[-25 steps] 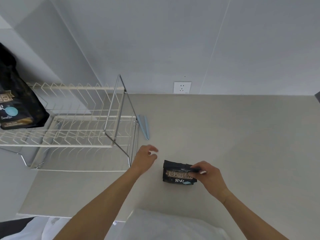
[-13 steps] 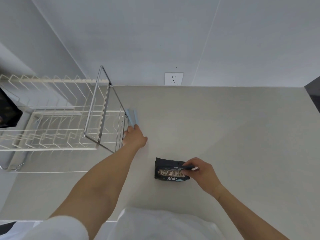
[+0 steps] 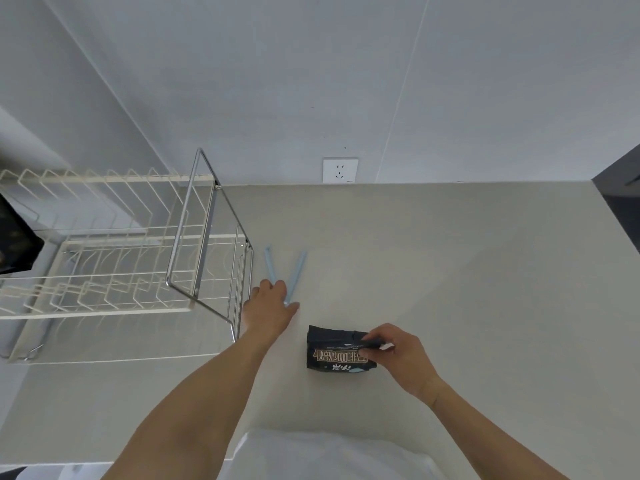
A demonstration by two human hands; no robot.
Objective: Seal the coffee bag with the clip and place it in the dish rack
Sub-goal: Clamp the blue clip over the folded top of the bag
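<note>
A small black coffee bag point(image 3: 334, 351) with gold lettering lies on the grey counter. My right hand point(image 3: 398, 355) pinches its folded top at the bag's right side. A light blue clip point(image 3: 299, 271) lies spread into a V beside the dish rack's right end. My left hand point(image 3: 272, 304) rests on the hinge end of the clip, fingers closed over it. The white wire dish rack point(image 3: 114, 244) with a chrome frame stands to the left.
Another black bag point(image 3: 15, 244) sits at the far left edge in the rack. A wall socket point(image 3: 340, 169) is on the back wall. A dark surface point(image 3: 620, 192) borders the counter at the right.
My left hand reached up to the clip and took hold of its end. The clip's arms now stand apart in a V. My right hand stayed on the bag.
</note>
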